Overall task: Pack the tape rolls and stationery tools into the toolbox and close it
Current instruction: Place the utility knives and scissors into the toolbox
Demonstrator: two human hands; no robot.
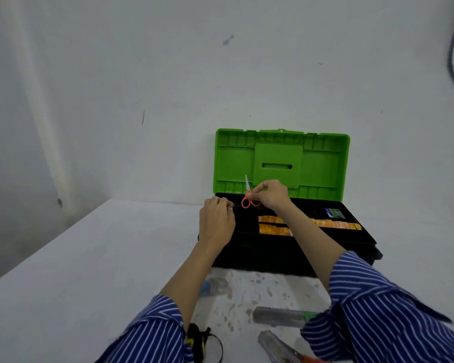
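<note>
Orange scissors, one pair, pinched in right hand; left hand curled, contents unclear.

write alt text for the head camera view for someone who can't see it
A person's right hand pinches small orange scissors, blades up, over an open black toolbox with a raised green lid. The left hand rests at the box's left edge; utility knives lie on the white table.
</note>
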